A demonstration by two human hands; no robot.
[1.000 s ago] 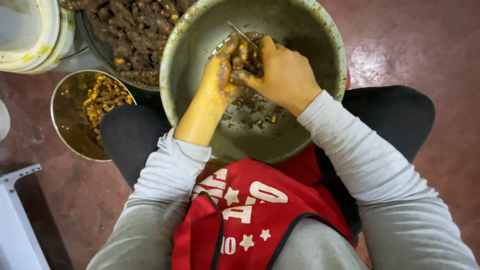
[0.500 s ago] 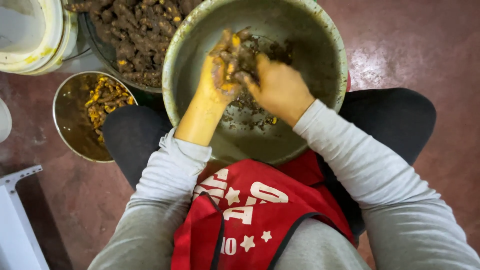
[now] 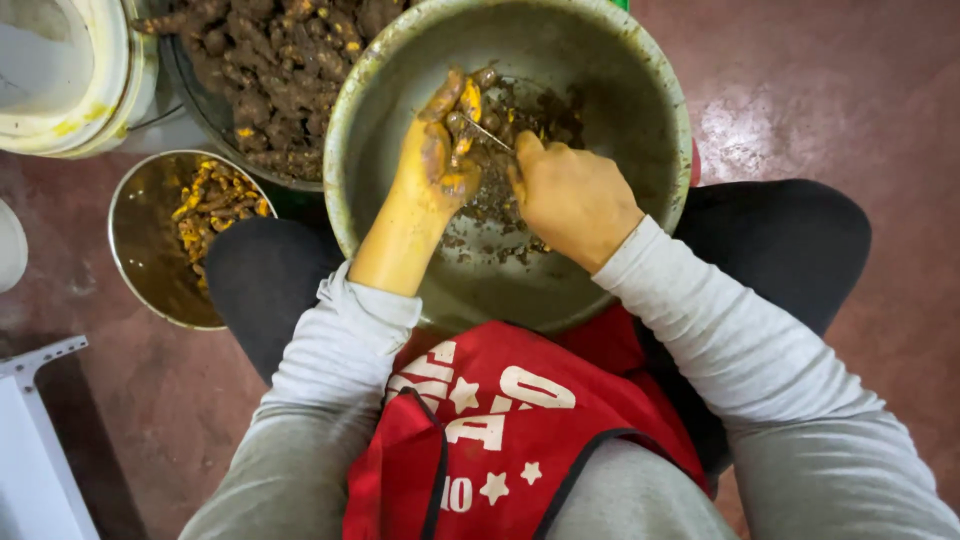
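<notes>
Two hands work over a large metal basin (image 3: 640, 230) that rests on the person's lap, its rim touching the red apron (image 3: 520, 440) at the near side. Left hand (image 3: 432, 165), stained yellow, reaches in from the lower left with the forearm bare to the pushed-up grey sleeve; its fingers are curled around a knobbly turmeric root (image 3: 462, 100), held up above the basin floor near the far wall. Right hand (image 3: 572, 195) comes in from the lower right, knuckles up, fist clenched on a thin metal blade (image 3: 487, 134) whose tip touches the root. The hands sit just beside each other, in the left half of the basin; the right half is open down to the wall.

Brown peelings (image 3: 500, 215) litter the basin floor beneath the hands. Behind the basin, touching its far-left rim, a dark tub (image 3: 190, 75) is heaped with unpeeled, earth-brown roots. Beside the left knee stands a smaller steel bowl (image 3: 135, 250) holding a small pile of peeled orange pieces along its far side. A white bucket (image 3: 105, 95) stands at the top left corner, just beside the tub. Reddish floor lies bare to the right of the basin.
</notes>
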